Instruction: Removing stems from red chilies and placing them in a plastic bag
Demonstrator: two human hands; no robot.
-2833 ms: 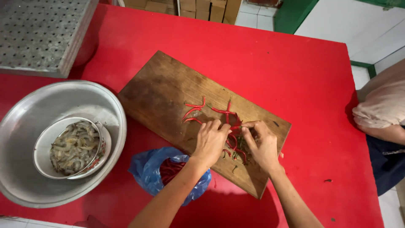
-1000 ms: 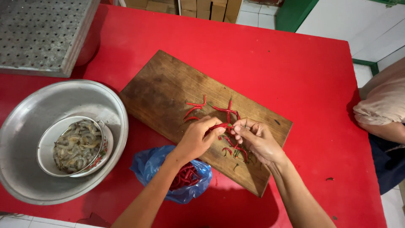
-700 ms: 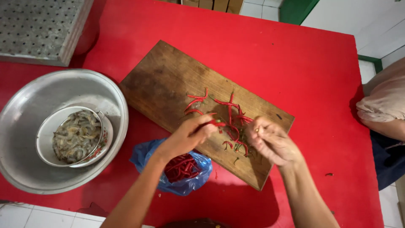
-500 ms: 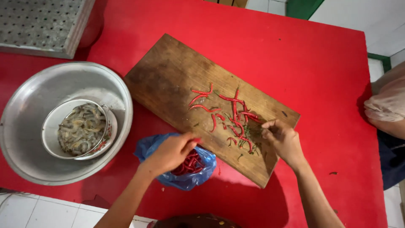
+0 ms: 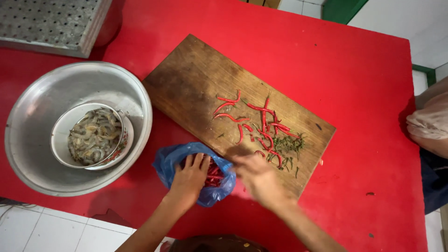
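- Since half a second ago the right hand (image 5: 259, 179) has slid off the chilies toward the bag, and it's a blur, so can't tell if it's gripping anything.
- Left hand (image 5: 190, 177) is now inside the blue plastic bag (image 5: 170, 161), fingers spread over the red chilies in the bag (image 5: 214, 173), not clearly pinching one.
- Bag sits at the near edge of the wooden cutting board (image 5: 196, 79).
- Loose chilies (image 5: 261, 119) and green stems (image 5: 288, 144) lie on the board.
- Further left: a big metal basin (image 5: 28, 158) with a bowl of shrimp (image 5: 93, 135), all on the red table (image 5: 364, 70).

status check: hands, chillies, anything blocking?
Left hand inside blue bag, on the red chillies. Right hand blurred, at the wooden board edge, grip unclear. More chillies on board. Nothing blocking.
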